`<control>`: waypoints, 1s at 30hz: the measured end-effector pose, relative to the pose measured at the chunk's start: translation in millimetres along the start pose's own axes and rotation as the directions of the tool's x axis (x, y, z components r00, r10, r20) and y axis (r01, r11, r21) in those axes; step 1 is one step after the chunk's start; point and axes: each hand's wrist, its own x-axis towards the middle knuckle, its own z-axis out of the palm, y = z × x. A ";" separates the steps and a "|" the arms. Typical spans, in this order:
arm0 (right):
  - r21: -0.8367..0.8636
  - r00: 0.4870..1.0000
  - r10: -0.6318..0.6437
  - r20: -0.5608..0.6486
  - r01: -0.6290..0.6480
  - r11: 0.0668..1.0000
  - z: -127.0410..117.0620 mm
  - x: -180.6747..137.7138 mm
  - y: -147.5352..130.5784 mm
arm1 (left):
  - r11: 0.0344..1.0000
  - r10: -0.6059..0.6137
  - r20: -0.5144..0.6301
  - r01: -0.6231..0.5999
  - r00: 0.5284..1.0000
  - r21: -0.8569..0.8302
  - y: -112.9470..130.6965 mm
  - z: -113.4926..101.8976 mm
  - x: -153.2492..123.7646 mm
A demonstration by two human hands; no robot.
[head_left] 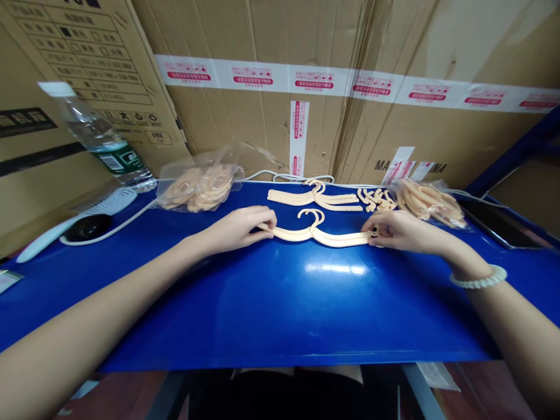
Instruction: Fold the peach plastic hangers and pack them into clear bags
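Note:
A cream plastic hanger (321, 233) lies flat on the blue table (280, 303), hook pointing away from me. My left hand (238, 228) pinches its left end with fingers closed. My right hand (396, 228), with a bead bracelet on the wrist, grips its right end, fingers curled. Behind it lies a stack of the same hangers (315, 198).
A clear bag of cream parts (199, 186) sits back left, another bag (429, 201) and loose small hooks (376, 198) back right. A water bottle (98, 140), a black mouse (87, 226) and a white fan-like object (65, 224) are at left. Cardboard boxes (306, 87) wall the back. A phone (499, 224) lies right.

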 end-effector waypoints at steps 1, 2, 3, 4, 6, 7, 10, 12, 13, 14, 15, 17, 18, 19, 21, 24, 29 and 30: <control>-0.003 1.000 0.002 -0.003 -0.002 1.000 0.1 -0.4 0.6 | 1.000 0.012 -0.003 -0.012 1.000 0.000 -0.7 0.8 -0.1; -0.001 1.000 0.003 -0.011 -0.003 1.000 0.3 -0.8 1.1 | 1.000 0.022 -0.004 -0.022 1.000 0.001 -1.1 1.5 -0.2; 0.005 1.000 -0.002 -0.025 0.002 1.000 0.5 -1.0 1.3 | 1.000 0.030 -0.005 -0.030 1.000 0.001 -1.3 2.1 -0.2; 0.012 0.999 -0.013 -0.040 0.013 1.000 0.8 -1.0 1.2 | 0.999 0.036 -0.007 -0.036 0.999 0.001 -1.3 2.6 -0.1; 0.024 0.997 -0.046 -0.055 0.047 0.999 1.6 -0.3 0.1 | 0.999 0.044 -0.007 -0.044 0.999 0.000 -0.4 3.1 0.3; 0.026 0.997 -0.061 -0.049 0.063 0.998 2.1 0.3 -0.7 | 0.999 0.048 -0.004 -0.048 0.999 -0.004 0.4 3.2 0.5; 0.019 0.997 -0.071 -0.005 0.071 0.997 2.9 1.6 -2.7 | 0.998 0.061 -0.002 -0.061 0.998 -0.029 3.3 2.7 1.1; 0.017 0.998 -0.065 0.026 0.065 0.998 2.3 1.5 -3.6 | 0.996 0.074 -0.008 -0.074 0.997 -0.044 5.0 2.4 1.2; 0.019 0.997 -0.064 0.038 0.063 0.998 1.6 1.1 -4.0 | 0.996 0.081 -0.013 -0.081 0.997 -0.047 5.5 2.4 1.2; 0.021 0.997 -0.062 0.049 0.061 0.998 0.7 0.6 -4.3 | 0.995 0.086 -0.015 -0.087 0.996 -0.046 5.8 2.6 1.2; 0.024 0.997 -0.060 0.055 0.059 0.998 -0.1 0.2 -4.7 | 0.995 0.088 -0.018 -0.088 0.996 -0.043 5.7 3.0 1.2; 0.031 0.997 -0.052 0.051 0.050 0.998 -1.5 -0.6 -5.1 | 0.997 0.076 -0.026 -0.077 0.997 -0.033 4.7 4.3 1.1; 0.038 0.998 -0.044 0.043 0.042 0.998 -1.7 -0.8 -4.9 | 0.997 0.068 -0.029 -0.069 0.997 -0.027 3.9 5.0 1.0; 0.049 0.999 -0.031 0.038 0.029 0.998 -1.7 -0.9 -4.6 | 0.998 0.061 -0.031 -0.061 0.998 -0.022 3.0 5.7 0.9; 0.089 0.999 0.008 0.042 -0.011 0.996 -0.6 -0.8 -2.9 | 0.999 0.053 -0.033 -0.053 0.998 -0.011 1.3 6.6 0.9; 0.134 0.998 0.054 0.030 -0.058 0.989 1.9 -0.5 0.9 | 0.999 0.049 -0.035 -0.049 0.998 0.001 -0.3 6.5 0.9; 0.097 0.999 0.044 -0.032 -0.041 0.994 5.3 1.6 2.7 | 0.999 0.037 -0.041 -0.036 0.998 0.006 0.7 5.7 1.6; 0.081 0.999 0.045 -0.022 -0.043 0.996 5.8 2.2 2.1 | 0.999 0.042 -0.049 -0.042 0.998 0.002 1.1 6.1 1.7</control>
